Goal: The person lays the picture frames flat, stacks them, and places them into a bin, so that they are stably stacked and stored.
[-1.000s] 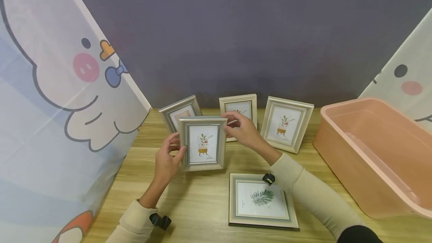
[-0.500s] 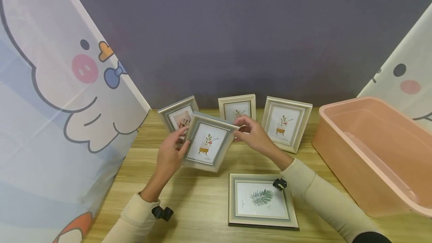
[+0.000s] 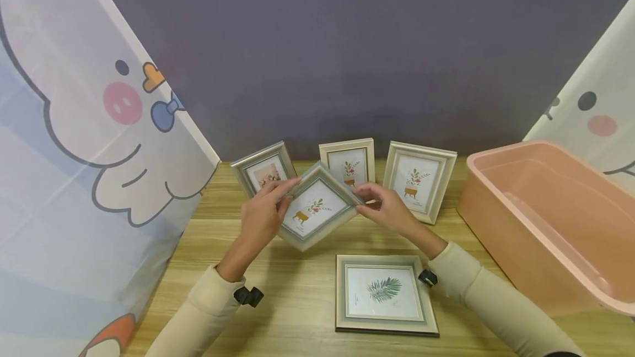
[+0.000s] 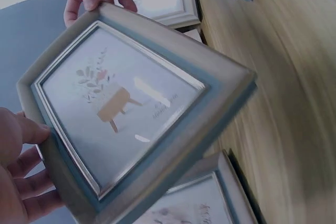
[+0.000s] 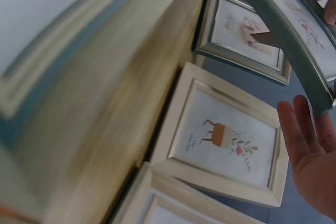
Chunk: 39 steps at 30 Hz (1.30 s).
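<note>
A silvery picture frame (image 3: 317,211) with a potted-plant print is turned corner-up in the air over the table. My left hand (image 3: 260,214) grips its left edge, thumb on the front and fingers behind, as the left wrist view shows. My right hand (image 3: 389,211) pinches the right corner between thumb and fingers. Part of the frame's stand leg (image 5: 266,39) juts from its back in the right wrist view. Below lies a larger frame (image 3: 384,326) with a green leaf print, face up.
Along the back stand a grey frame (image 3: 238,172) with a flower picture, a cream frame (image 3: 371,158) and another cream frame (image 3: 436,203). A deep pink plastic bin (image 3: 516,247) occupies the right side of the wooden table (image 3: 278,318). A dark wall rises behind.
The held frame has rotated clockwise from upright to corner-up. My right hand has moved right and down with its corner. The left hand has moved up along the frame's left side.
</note>
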Available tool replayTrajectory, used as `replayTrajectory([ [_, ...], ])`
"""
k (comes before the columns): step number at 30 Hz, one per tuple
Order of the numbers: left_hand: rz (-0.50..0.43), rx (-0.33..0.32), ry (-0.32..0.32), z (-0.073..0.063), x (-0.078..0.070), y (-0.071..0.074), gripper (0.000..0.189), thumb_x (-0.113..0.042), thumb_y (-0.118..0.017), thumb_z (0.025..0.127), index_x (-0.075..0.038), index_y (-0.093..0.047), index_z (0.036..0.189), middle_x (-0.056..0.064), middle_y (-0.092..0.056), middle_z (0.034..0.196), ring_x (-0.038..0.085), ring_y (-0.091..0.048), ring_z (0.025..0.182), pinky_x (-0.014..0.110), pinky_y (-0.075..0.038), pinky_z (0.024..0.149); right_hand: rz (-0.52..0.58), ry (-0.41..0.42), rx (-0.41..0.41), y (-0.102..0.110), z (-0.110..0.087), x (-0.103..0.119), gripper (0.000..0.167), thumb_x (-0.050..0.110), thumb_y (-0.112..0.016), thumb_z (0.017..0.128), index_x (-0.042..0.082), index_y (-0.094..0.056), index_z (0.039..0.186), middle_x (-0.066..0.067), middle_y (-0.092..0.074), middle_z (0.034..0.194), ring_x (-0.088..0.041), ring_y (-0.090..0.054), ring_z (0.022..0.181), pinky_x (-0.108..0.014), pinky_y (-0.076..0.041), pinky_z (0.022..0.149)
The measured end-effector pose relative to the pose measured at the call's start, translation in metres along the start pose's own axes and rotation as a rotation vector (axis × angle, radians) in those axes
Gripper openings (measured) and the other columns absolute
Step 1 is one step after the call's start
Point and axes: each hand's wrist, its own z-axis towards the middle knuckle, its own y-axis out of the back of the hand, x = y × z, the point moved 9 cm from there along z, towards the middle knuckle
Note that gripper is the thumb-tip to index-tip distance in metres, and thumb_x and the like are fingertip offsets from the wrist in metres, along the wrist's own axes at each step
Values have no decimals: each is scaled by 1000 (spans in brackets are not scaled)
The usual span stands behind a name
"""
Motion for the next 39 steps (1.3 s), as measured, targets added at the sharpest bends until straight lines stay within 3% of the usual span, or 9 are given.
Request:
replayTrajectory([
  [5,29,17,-56,8,-14,-5,45,-10,-74,92,-33,-70,130,0,-75,111,17,-72,83,25,-36,42,-85,55,5,3,-9,-1,36,-1,-75,89,-3,-63,122,-23,-72,114,-37,-72,101,-35,-63,82],
  [9,39,14,-115,12,-23,-9,46,-3,-71,92,-30,-71,129,4,-74,111,22,-71,89,33,-47,53,-164,107,6,3,-13,1,37,-1,-75,88,-2,-61,123,-20,-73,110,-34,-73,98,-37,-63,81],
  [13,71,11,-166,17,-33,-12,45,-2,-68,95,-33,-71,127,3,-74,112,23,-70,92,36,-45,59,-209,159,4,0,-15,6,41,0,-75,89,-1,-58,126,-19,-74,109,-33,-74,95,-38,-64,76],
  [19,156,41,-212,22,-47,-18,52,1,-68,92,-37,-70,128,3,-73,115,28,-70,90,34,-38,59,-202,171,-21,1,-15,9,58,-4,-74,88,1,-49,140,-24,-71,114,-35,-73,95,-32,-64,69],
  [25,198,89,-227,26,-57,-23,69,5,-80,78,-38,-68,129,2,-71,118,29,-69,102,36,-41,64,-164,148,-47,4,-14,9,73,-7,-74,87,3,-39,151,-25,-69,119,-36,-72,97,-31,-64,69],
  [29,215,104,-253,26,-63,-28,74,10,-78,74,-39,-69,129,2,-70,119,29,-68,105,37,-41,65,-143,152,-75,6,-15,13,79,-8,-74,86,4,-36,154,-25,-68,118,-37,-73,96,-28,-63,68],
  [33,235,89,-290,25,-69,-30,71,11,-71,77,-39,-70,127,0,-70,117,26,-67,104,34,-38,65,-125,172,-80,7,-15,17,76,-10,-73,86,4,-39,153,-27,-67,115,-40,-72,95,-30,-64,68],
  [39,253,62,-326,24,-75,-30,71,11,-71,76,-41,-70,125,-2,-70,115,22,-66,99,33,-35,64,-109,172,-76,8,-16,15,67,-12,-72,86,3,-48,147,-25,-66,110,-41,-73,94,-30,-64,69],
])
